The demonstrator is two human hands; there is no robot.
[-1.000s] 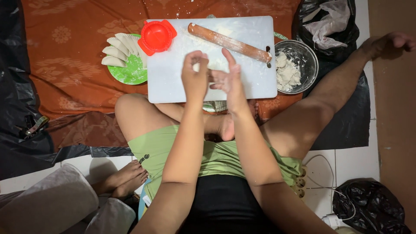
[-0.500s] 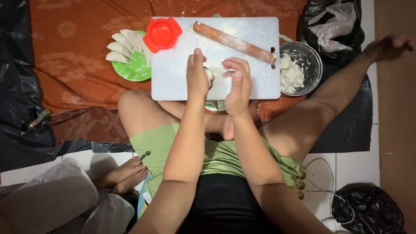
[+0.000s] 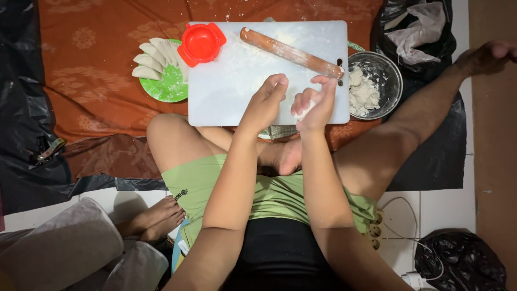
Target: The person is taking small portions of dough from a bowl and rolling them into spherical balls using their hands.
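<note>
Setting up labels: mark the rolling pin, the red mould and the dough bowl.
rolling pin (image 3: pixel 291 53), head view, middle of its shaft
red mould (image 3: pixel 201 43), head view, its centre
dough bowl (image 3: pixel 395 81), head view, right rim

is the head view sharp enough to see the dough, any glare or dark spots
Head view: mostly sharp; the dough piece in the right hand is small and half hidden; white cutting board bright but not blown out; black plastic sheet lost in shadow.

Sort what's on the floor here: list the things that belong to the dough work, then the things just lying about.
In use: dough piece in the right hand, left hand beside it, white board, rolling pin, red press mould, metal bowl of dough, green plate of folded dumplings.

Lying about: black bags, power strip.
</note>
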